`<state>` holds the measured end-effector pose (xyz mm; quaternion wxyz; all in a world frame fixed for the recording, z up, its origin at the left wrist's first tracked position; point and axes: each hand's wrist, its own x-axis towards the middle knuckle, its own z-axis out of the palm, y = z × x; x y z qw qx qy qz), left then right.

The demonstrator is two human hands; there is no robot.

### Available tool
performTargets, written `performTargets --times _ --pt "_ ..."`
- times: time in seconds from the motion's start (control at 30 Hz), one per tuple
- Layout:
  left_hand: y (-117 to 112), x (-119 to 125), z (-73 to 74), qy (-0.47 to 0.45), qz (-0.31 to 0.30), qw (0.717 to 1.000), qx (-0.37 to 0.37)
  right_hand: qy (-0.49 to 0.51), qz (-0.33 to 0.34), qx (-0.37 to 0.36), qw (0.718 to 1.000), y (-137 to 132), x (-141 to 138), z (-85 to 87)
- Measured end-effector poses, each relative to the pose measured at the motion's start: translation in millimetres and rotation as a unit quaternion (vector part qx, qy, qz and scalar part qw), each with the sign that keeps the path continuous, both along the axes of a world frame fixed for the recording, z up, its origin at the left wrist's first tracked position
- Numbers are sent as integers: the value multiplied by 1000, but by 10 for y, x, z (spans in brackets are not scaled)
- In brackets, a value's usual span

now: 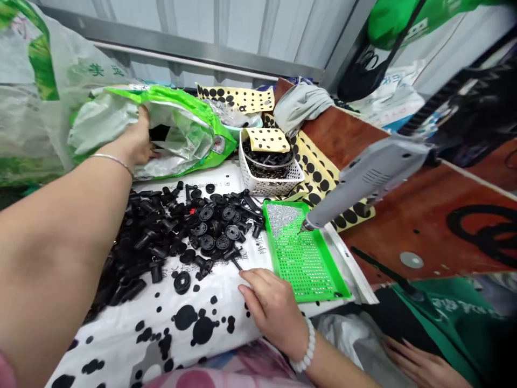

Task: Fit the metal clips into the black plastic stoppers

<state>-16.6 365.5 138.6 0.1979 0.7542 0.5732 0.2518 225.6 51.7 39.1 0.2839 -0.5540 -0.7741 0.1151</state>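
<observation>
Left arm: bare down to the left hand (137, 143), with one thin, plain, silver-coloured bangle (113, 160) around the wrist. A sliver of pink cloth, apparently a sleeve (5, 373), shows at the lower left corner of the view. Right arm: forearm bare to the right hand (274, 310), with a bracelet (307, 353) of round, glossy white beads in a single row around the wrist.

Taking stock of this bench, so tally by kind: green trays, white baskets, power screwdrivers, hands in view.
Green tray: 1
White basket: 1
Power screwdriver: 1
Hands: 3 (left hand, right hand, another person's hand)
Total: 6
</observation>
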Motion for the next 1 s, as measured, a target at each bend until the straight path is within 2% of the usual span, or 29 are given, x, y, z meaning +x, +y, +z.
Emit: performTargets --times 0.1,0.17,0.27,0.3,0.33,0.4,0.5,0.57,0.67,0.73,0.87,1.0 --pt "-320 -28 -48 -1 12 999 -52 -10 9 -2 1000 36 -30 -63" --pt "-603 -72 -54 13 31 998 -57 -4 29 0 1000 79 -98 -81" --pt "-1147 -152 -39 49 45 998 -22 2 60 6 998 154 -216 -74" --pt "-1363 -178 -46 61 23 998 -2 2 68 8 998 179 -248 -67" --pt "-1591 -201 -70 81 -11 995 50 1 72 9 997 203 -274 -60" --pt "-2054 -243 -182 76 -33 992 96 -3 77 11 997 250 -310 -45" --pt "-2634 -273 -502 49 -44 996 65 -20 81 5 996 311 -329 -24" --pt "-2873 -253 -753 43 -34 998 42 -40 84 -2 996 340 -337 -7" --pt "-3009 -159 -1036 84 17 996 36 -60 97 -8 993 360 -370 19" --pt "-3000 -75 -1115 137 52 989 35 -60 112 -6 992 358 -415 28" --pt "-2911 75 -1090 232 69 970 -12 -52 135 9 989 348 -522 30" --pt "-2862 164 -1070 251 44 967 -13 -32 127 32 991 345 -484 49"
